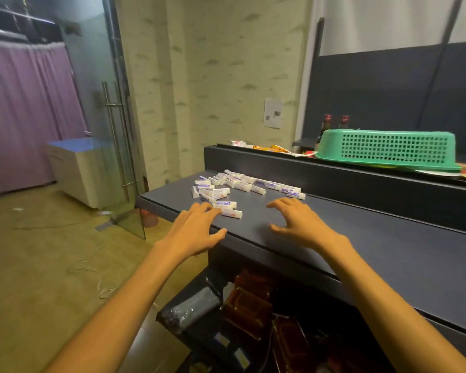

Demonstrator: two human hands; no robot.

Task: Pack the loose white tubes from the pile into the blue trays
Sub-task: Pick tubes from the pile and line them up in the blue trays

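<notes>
From the head view, both my hands reach out over the dark bench point(361, 251). My left hand point(197, 227) lies palm down at the bench's near left corner, fingers spread and fairly straight, thumb out toward my right hand. Its fingertips touch the nearest white tube point(230, 213), but nothing is gripped. My right hand point(299, 222) hovers or rests palm down just to the right, its fingers loosely arched and apart, holding nothing; I cannot tell whether the fingertips touch the bench.

The pile of white tubes point(237, 184) lies scattered just beyond my fingers, thickest ahead of my left hand and trailing off in a line past the fingertips of my right hand. The tubes are small, white, with purple and pink marks, lying flat at many angles, some touching or overlapping.

Farther beyond my right hand, on a raised ledge behind the bench, a green basket point(388, 150) sits upside down, with two dark bottles point(334, 125) with red caps behind it and some colourful wrappers point(275, 149) to its left. Below my hands, under the bench, a shelf holds a wrapped grey bundle point(191, 308) and dark red packages point(248, 305). Out past my left hand stand a glass door point(113, 130), a white cabinet point(81, 170) and a purple curtain point(24, 109).
</notes>
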